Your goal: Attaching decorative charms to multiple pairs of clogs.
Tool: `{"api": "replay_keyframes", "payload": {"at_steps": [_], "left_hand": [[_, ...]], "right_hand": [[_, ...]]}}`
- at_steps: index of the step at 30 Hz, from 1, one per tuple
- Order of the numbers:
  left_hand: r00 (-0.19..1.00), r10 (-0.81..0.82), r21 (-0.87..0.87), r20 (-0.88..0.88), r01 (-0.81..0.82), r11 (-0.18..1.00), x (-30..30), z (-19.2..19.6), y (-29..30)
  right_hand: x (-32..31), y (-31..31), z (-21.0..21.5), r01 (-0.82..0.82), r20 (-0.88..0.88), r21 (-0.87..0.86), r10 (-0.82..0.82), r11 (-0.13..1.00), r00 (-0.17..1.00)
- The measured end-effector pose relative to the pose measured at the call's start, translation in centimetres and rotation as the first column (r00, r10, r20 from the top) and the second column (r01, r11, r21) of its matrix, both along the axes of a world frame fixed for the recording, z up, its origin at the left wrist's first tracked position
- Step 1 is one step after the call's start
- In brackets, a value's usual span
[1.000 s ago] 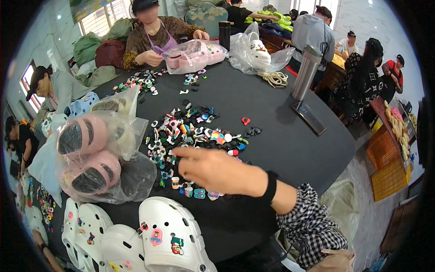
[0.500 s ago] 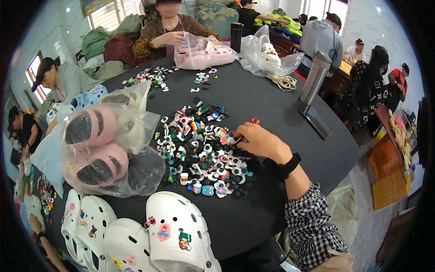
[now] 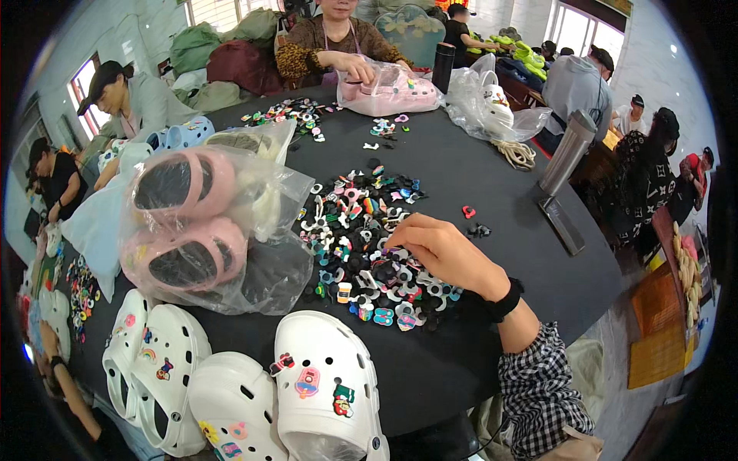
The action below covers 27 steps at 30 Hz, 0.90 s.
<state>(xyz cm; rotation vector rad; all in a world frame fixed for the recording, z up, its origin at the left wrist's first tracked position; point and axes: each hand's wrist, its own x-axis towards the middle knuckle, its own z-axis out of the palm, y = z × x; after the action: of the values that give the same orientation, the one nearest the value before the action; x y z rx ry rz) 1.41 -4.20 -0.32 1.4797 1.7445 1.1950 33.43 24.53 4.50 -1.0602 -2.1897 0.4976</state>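
My right hand, in a checkered sleeve with a black wristband, hovers at the right side of a heap of small colourful shoe charms. Its fingers are bent down and held together at the heap; whatever is between their tips is hidden. In front of me stand white clogs with charms fixed in several of their holes, partly cut off by the lower edge. Just right of the heap lie a red charm and a few dark ones. My left hand does not show.
Bagged pink clogs lie left of the heap. Toward the right edge stand a steel flask and a phone. Across the black table, a person handles another bag of pink clogs. Another person's forearm is at lower left.
The view has swung, shifting the scene rightward. My right hand stays at the heap with its fingers turned lower. Dark charms now show beyond it. The person opposite has lowered a hand onto the bag.
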Motion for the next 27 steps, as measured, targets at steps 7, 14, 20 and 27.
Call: {"api": "replay_keyframes", "payload": {"at_steps": [7, 14, 20, 27], "left_hand": [[0.995, -0.03, -0.025, 0.099, 0.033, 0.999, -0.3, -0.4, -0.2], [0.993, 0.007, -0.003, 0.114, -0.007, 1.0, 0.2, -0.3, -0.5], [0.995, 0.028, 0.009, 0.093, -0.029, 1.0, 0.4, -0.3, -0.2], [0.998, 0.025, 0.035, 0.058, -0.027, 0.999, 0.4, 0.1, -0.1]], "right_hand": [[-2.9, -2.0, 0.7, -0.29, 0.073, 0.039, 0.287, 0.956, 0.955], [-3.4, -1.9, -0.6, -0.27, 0.299, 0.188, 0.207, 0.945, 0.932], [-0.7, -0.5, -1.0, 0.023, 0.346, 0.347, -0.151, 0.938, 0.926], [1.5, -0.7, 1.2, 0.128, 0.201, 0.209, -0.171, 0.969, 0.964]]}}
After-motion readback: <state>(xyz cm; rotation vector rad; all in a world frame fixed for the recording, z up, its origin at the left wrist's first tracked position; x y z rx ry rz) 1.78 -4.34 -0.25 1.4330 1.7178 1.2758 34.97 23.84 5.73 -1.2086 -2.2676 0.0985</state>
